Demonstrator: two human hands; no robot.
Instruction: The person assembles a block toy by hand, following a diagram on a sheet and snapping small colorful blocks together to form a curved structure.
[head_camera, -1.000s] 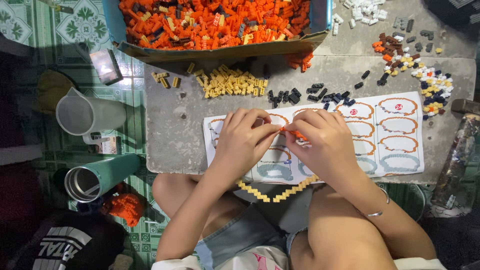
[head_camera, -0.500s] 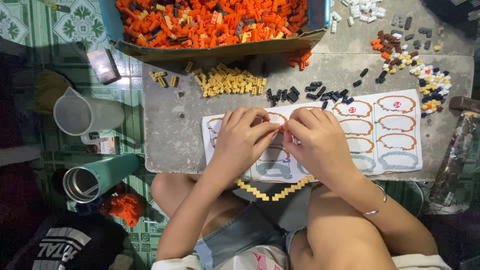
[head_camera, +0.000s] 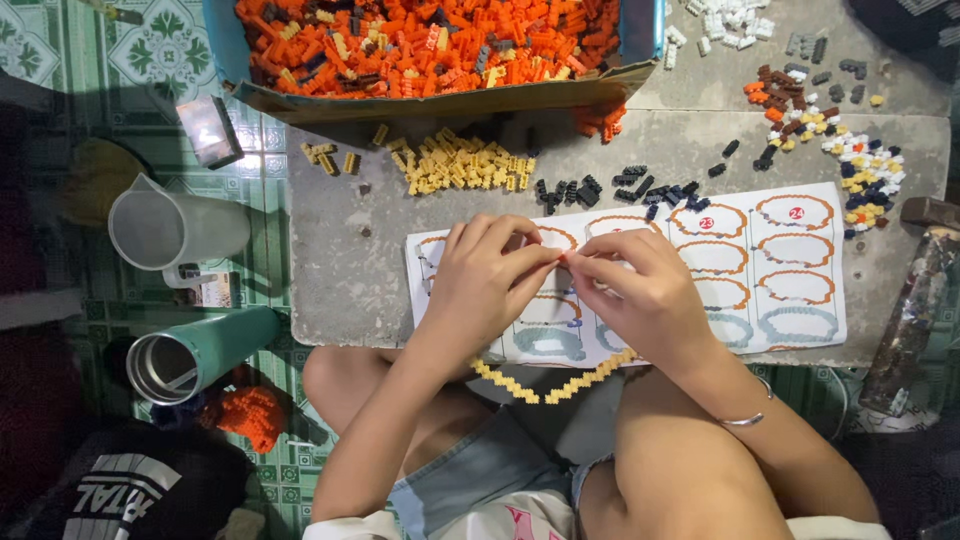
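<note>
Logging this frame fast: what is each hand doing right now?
Left hand: fingers pinched shut on a tiny orange brick.
Right hand: fingertips pinched on the same brick, above the instruction sheet.

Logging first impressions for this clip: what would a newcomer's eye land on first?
First the box heaped with orange bricks at the top. Then the left hand and right hand, fingertips meeting over the instruction sheet on the grey slab. A yellow brick chain hangs at the slab's near edge.

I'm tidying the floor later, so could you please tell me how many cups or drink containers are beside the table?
2. A clear plastic jug stands on the tiled floor left of the table, and a green flask lies just below it. Others may be hidden.
</note>
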